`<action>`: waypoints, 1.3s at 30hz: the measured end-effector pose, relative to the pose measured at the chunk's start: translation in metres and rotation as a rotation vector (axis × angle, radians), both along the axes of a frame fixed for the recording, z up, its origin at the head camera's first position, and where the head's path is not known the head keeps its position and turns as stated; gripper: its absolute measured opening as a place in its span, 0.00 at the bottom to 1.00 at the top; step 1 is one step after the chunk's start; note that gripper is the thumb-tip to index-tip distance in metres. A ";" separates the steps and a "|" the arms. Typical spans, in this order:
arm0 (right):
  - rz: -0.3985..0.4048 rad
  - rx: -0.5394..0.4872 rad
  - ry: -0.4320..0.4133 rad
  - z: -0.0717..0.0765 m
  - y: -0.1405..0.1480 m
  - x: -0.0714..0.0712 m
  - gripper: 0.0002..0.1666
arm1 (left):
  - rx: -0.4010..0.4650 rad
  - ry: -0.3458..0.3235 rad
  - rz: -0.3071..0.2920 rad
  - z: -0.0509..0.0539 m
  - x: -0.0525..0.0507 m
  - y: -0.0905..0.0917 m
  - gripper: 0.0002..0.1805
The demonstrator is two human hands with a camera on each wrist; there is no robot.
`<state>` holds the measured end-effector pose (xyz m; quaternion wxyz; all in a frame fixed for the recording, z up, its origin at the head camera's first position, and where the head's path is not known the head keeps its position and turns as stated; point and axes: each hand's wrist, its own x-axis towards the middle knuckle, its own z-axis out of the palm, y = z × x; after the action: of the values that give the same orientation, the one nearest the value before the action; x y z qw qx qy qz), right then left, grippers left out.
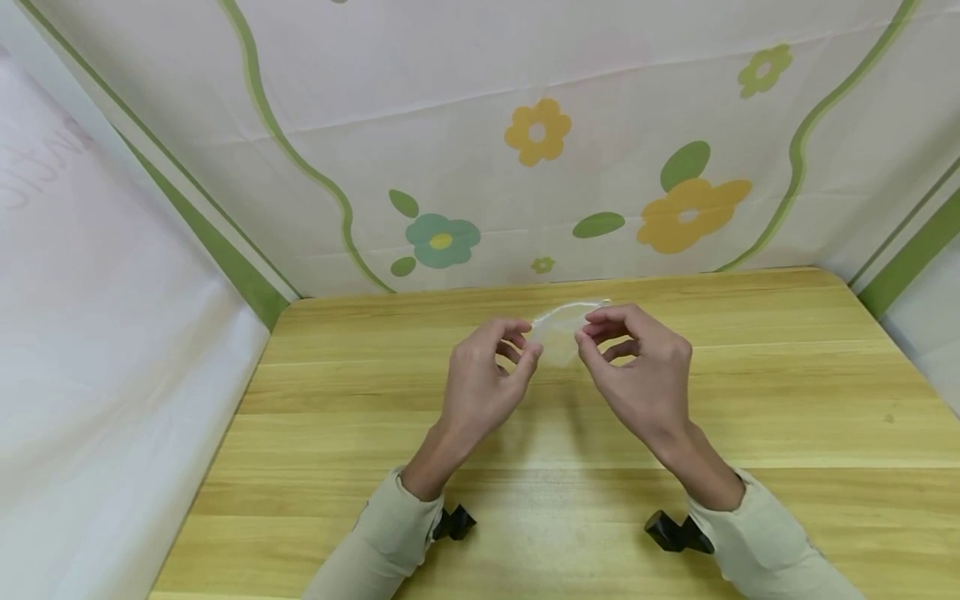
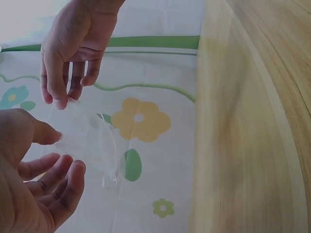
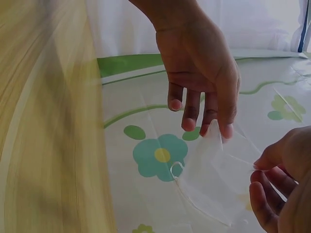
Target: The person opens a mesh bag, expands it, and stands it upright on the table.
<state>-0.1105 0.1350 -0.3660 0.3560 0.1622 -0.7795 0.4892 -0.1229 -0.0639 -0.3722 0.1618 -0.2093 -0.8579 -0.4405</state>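
Observation:
Between both hands, above the table, a thin see-through plastic bag or sheet is held up, with a white cord-like edge curving along its far side. A small loop shows at one end of that edge in the right wrist view, where the film hangs below the fingers. My left hand pinches the film's left side between thumb and fingers. At its right side, my right hand pinches it in the same way. Folds and glare make the film's full outline hard to make out.
The wood-grain table lies under both hands. A white curtain with printed flowers rises at its back edge, and white cloth hangs on the left. Black mounts are strapped near the sleeves.

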 end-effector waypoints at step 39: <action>-0.073 0.118 -0.173 -0.005 0.001 0.000 0.09 | -0.019 0.255 -0.047 -0.003 0.000 0.003 0.10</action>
<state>-0.1107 0.1357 -0.3711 0.2948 0.1117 -0.8401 0.4413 -0.1225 -0.0614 -0.3755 0.2574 -0.2852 -0.8293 -0.4058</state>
